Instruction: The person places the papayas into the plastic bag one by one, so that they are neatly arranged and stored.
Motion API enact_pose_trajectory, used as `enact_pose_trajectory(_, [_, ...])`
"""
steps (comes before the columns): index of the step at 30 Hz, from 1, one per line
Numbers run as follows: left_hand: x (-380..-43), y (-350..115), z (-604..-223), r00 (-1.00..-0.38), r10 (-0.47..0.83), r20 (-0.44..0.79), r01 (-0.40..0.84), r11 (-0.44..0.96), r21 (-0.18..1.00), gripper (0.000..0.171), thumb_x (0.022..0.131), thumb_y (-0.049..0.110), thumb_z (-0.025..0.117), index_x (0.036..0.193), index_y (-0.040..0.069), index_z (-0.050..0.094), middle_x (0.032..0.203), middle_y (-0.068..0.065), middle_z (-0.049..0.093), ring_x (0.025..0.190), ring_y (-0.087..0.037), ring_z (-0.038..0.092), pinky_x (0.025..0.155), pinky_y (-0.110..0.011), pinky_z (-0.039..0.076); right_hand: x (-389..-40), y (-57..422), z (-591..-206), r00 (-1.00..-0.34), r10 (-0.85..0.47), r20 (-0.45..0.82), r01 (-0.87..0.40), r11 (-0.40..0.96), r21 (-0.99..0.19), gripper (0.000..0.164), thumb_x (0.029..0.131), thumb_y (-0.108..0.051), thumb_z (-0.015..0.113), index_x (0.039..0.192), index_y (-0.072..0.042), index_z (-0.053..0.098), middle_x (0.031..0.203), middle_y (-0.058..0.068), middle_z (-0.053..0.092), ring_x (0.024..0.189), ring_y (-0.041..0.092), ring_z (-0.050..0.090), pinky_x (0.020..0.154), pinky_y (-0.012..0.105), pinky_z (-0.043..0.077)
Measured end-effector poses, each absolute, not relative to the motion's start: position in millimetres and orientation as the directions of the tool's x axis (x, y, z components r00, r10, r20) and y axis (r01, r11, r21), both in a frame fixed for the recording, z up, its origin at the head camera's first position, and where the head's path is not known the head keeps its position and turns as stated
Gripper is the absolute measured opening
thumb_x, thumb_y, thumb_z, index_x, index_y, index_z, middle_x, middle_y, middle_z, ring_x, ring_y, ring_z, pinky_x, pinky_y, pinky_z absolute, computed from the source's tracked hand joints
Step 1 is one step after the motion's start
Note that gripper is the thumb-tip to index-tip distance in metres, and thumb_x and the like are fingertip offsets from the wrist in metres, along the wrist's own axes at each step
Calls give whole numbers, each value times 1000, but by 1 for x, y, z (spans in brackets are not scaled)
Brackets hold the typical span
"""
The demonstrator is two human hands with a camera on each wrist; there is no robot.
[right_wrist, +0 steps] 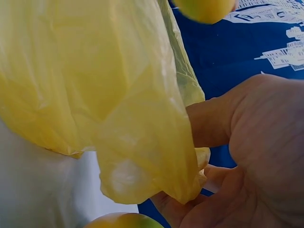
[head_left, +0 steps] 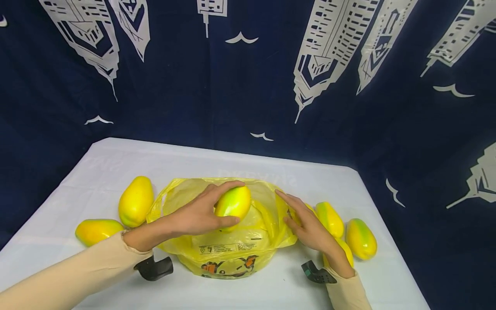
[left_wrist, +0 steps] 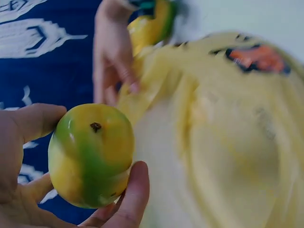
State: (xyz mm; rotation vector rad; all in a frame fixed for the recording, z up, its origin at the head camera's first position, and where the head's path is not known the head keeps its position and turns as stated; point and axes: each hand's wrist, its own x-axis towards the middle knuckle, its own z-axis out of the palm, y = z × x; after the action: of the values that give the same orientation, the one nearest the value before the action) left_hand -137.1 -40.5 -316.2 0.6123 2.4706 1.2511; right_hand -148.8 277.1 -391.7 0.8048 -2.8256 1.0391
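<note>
Patterned dark blue cloth hangs behind our white table. Our work looks unfinished: two fruits lie left of the yellow bag and several more fruits right of it, and we cannot tell what the bag already contains. Our left hand has thumb and fingers clamped on one held fruit over the bag's mouth. Our right hand touches the rim, its fingers apart from the thumb.

left wrist view: bag blurred | right wrist view: lower fruit cut off
</note>
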Motion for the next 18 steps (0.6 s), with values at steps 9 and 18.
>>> enact_pose_trajectory(9, [-135, -4, -343, -865, 455, -211, 63, 517, 854, 73, 88, 25, 78, 149, 37, 40, 130, -13, 46, 109, -28, 53, 91, -48, 51, -150, 275, -392, -864, -464, 196, -479, 635, -606, 70, 98, 1, 57, 158, -25, 32, 160, 9, 37, 145, 36, 37, 114, 61, 35])
enact_pose_trajectory(18, [-137, 15, -358, -851, 419, -317, -118, 435, 893, 77, 87, 17, 77, 151, 31, 36, 141, -19, 41, 113, -33, 52, 95, -54, 47, -149, 274, -393, -868, -460, 187, -471, 643, -604, 72, 98, 2, 57, 158, -25, 31, 161, 11, 35, 145, 39, 36, 113, 62, 34])
